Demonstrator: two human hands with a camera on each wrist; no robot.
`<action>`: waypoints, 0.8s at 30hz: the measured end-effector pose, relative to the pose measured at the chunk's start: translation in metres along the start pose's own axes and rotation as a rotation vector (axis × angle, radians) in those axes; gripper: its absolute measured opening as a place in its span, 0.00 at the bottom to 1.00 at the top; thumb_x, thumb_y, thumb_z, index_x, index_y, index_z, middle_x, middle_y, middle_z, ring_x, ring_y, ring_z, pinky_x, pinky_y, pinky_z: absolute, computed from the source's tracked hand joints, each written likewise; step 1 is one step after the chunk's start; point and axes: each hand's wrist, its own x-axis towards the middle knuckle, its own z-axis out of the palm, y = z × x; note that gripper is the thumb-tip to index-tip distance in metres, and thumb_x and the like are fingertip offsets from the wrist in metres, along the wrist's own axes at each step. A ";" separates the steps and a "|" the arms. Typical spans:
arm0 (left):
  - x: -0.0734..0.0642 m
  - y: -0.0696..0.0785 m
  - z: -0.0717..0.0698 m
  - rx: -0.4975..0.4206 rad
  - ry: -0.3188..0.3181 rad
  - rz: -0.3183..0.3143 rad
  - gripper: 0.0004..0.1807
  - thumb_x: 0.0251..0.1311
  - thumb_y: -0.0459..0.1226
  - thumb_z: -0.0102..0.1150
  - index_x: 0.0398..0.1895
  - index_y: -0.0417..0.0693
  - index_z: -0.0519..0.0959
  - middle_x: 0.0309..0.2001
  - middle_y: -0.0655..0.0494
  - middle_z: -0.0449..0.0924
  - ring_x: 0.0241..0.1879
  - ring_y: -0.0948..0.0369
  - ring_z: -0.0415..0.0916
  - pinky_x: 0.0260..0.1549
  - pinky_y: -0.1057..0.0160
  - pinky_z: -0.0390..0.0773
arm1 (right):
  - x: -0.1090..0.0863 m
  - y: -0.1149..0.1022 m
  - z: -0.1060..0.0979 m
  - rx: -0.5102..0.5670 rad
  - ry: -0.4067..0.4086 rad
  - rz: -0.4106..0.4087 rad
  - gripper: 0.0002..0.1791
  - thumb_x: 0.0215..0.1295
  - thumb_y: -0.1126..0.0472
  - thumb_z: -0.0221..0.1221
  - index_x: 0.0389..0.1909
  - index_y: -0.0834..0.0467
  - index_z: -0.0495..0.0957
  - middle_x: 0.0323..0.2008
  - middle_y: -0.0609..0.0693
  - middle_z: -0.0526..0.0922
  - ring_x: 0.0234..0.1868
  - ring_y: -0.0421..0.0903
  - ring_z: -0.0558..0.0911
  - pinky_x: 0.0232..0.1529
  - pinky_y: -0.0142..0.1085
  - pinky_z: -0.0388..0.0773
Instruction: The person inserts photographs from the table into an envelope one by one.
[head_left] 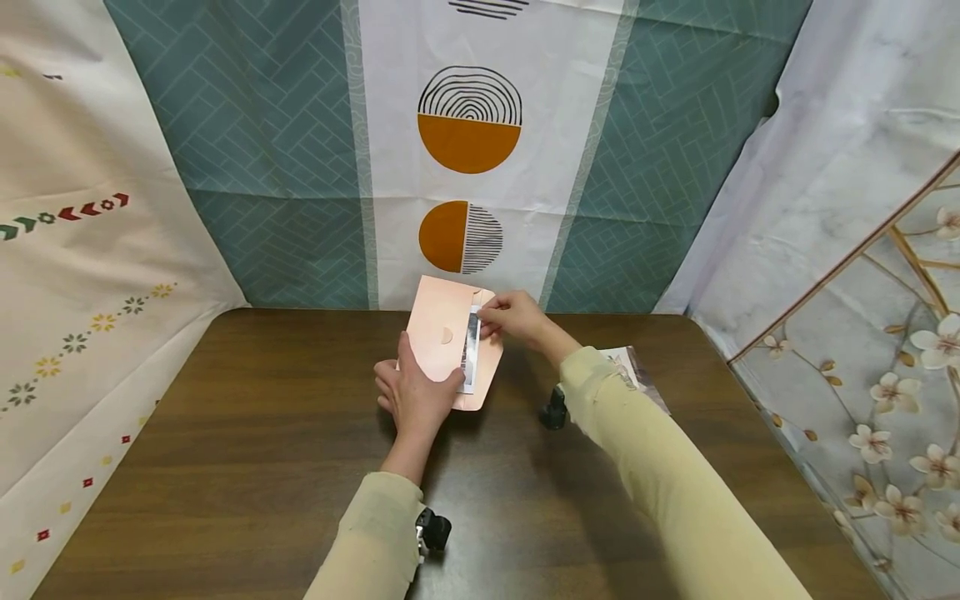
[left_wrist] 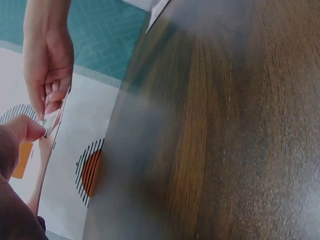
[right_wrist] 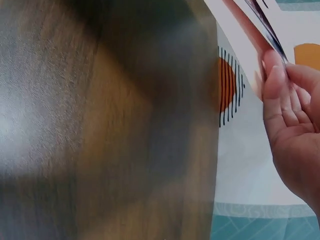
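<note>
Dark brown wooden table (head_left: pixel 262 433): far edge at 12 o'clock; tabletop extends toward 6 and 9 o'clock. Teal-and-white patterned cloth (head_left: pixel 255 108) hangs beyond that edge. Glossy printed paper (head_left: pixel 636 367) lies at 3 o'clock, partly behind the pale yellow fabric sleeve (head_left: pixel 637 450). Left hand (head_left: pixel 418 393) grips the pale pink paper envelope (head_left: pixel 433 321) near the far edge, flap open toward 3 o'clock. Right hand (head_left: pixel 519 317) pinches a white-bordered, grey photo print (head_left: pixel 471 354) at the opening; insertion depth is hard to judge.
</note>
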 end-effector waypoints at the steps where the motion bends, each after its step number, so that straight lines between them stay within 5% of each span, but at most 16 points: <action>1: 0.000 0.000 0.000 0.001 0.000 0.005 0.61 0.49 0.50 0.80 0.85 0.51 0.57 0.63 0.32 0.58 0.63 0.39 0.58 0.58 0.38 0.59 | -0.001 0.000 -0.002 0.001 -0.013 0.007 0.09 0.77 0.66 0.62 0.44 0.71 0.82 0.26 0.52 0.86 0.26 0.41 0.86 0.32 0.34 0.83; 6: -0.002 -0.001 0.002 0.007 -0.002 0.017 0.61 0.49 0.50 0.80 0.85 0.51 0.57 0.62 0.33 0.59 0.63 0.39 0.59 0.57 0.38 0.59 | -0.001 -0.001 -0.007 0.008 -0.045 0.020 0.07 0.77 0.67 0.62 0.41 0.70 0.81 0.25 0.51 0.86 0.25 0.41 0.85 0.33 0.35 0.83; 24: -0.002 0.003 -0.001 -0.007 0.002 0.013 0.60 0.49 0.49 0.78 0.85 0.52 0.56 0.63 0.32 0.59 0.63 0.39 0.58 0.58 0.37 0.59 | 0.003 -0.001 0.000 0.090 0.041 0.004 0.06 0.75 0.70 0.63 0.42 0.72 0.81 0.23 0.51 0.87 0.24 0.41 0.86 0.30 0.31 0.85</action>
